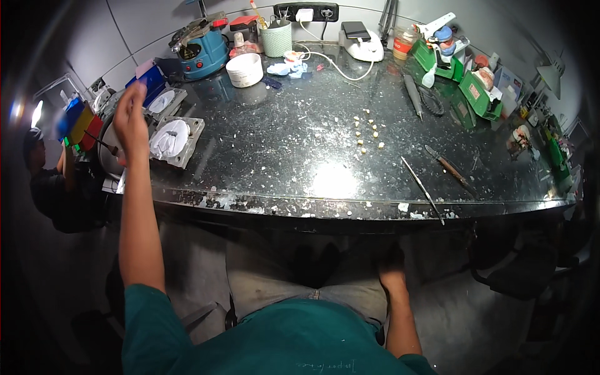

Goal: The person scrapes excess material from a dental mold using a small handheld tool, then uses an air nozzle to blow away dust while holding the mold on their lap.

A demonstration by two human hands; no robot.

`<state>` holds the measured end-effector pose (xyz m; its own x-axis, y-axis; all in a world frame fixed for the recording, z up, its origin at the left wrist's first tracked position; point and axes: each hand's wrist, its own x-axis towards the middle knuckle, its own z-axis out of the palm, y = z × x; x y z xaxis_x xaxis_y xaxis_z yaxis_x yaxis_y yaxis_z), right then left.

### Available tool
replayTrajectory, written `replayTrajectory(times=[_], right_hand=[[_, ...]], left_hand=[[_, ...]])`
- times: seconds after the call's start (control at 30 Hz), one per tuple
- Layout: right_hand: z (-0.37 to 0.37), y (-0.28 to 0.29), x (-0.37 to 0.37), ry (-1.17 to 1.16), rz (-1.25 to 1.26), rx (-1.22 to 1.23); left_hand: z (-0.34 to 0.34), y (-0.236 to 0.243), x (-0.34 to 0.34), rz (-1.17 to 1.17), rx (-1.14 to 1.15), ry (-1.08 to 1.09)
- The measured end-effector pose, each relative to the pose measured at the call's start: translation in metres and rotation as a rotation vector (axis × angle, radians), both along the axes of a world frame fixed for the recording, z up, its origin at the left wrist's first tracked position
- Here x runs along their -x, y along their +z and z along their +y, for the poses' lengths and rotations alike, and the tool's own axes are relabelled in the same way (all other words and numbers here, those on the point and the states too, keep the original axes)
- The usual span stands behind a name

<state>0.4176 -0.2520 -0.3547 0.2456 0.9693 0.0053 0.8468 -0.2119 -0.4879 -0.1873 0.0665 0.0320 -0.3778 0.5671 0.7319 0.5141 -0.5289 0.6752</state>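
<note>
My left hand (132, 122) is raised at the left end of the black bench, its fingers stretched out and nothing visible in them. Beside its wrist shows a thin dark tool with a brownish handle (111, 149); whether they touch I cannot tell. Just right of the hand lies a metal flask half filled with white plaster (170, 139), and behind it a second flask half (164, 102). Low beside my right thigh hangs my right hand (392, 269), its fingers lost in shadow. Several small yellowish tooth-like pieces (375, 134) stand in two rows on the bench.
A slim metal carving tool (423, 190) and a wooden-handled knife (450, 170) lie at the right. Farther back are a dark handpiece (412, 95), a white bowl (244, 70), a blue machine (204, 55) and green boxes (480, 95). Another person (62, 178) is at the far left.
</note>
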Motion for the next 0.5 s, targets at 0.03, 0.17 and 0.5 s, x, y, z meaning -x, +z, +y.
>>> replayTrajectory(times=[0.03,0.17,0.5], right_hand=[[0.002,-0.006,-0.004,-0.01,-0.004,0.001],[0.014,0.003,0.008,0.075,-0.086,0.026],[0.002,-0.007,0.002,-0.021,-0.117,-0.067]], left_hand=[[0.02,0.013,-0.011,0.021,0.035,-0.058],[0.107,0.039,0.042,0.462,0.509,0.027],[0.161,0.024,0.087,0.672,1.247,0.038]])
